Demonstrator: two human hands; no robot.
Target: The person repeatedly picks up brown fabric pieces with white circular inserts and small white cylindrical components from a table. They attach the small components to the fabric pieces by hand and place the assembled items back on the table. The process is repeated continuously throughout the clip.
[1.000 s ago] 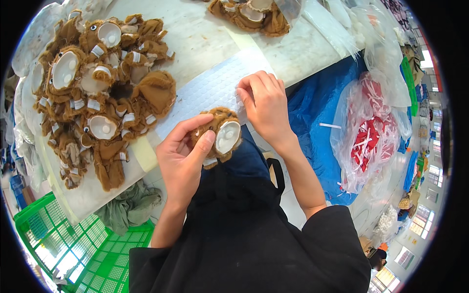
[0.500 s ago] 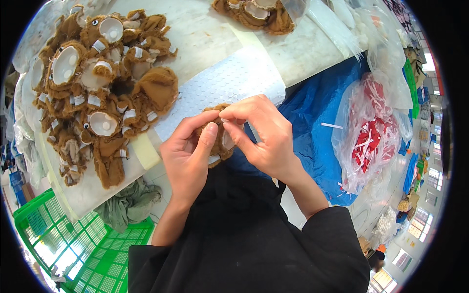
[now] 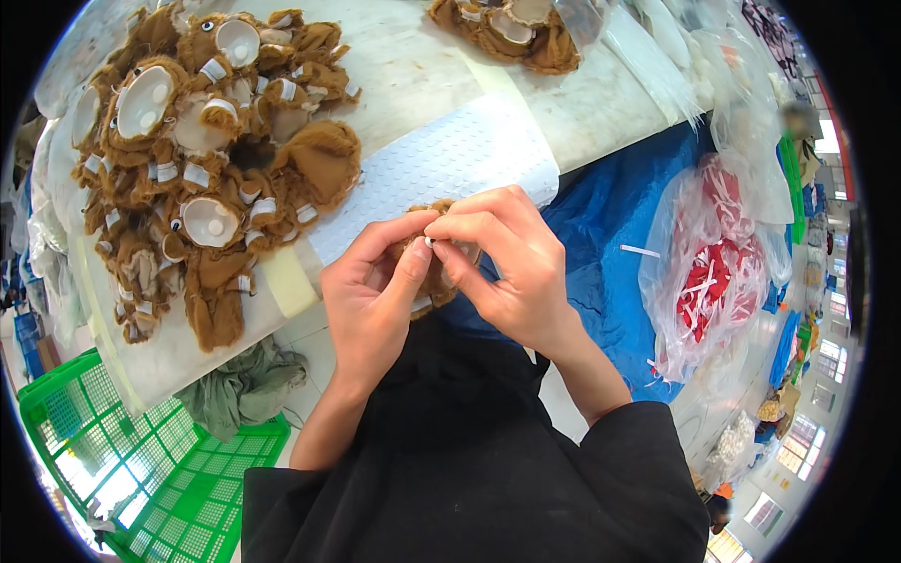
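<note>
Both hands grip brown plush piece, mostly hidden behind fingers.

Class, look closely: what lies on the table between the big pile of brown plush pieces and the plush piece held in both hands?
In the head view, a white bubble-wrap sheet lies between the pile and the held plush piece.

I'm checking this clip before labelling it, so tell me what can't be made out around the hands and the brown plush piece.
Head view, the only one:
- Brown plush toy piece: mostly covered by the left hand and right hand; its shape is unclear.
- Small white bit pinched at the fingertips: too small to identify.
- Green plastic crate: cut off by the picture's rim.
- Pile of brown plush pieces: runs beyond the rim.
</note>
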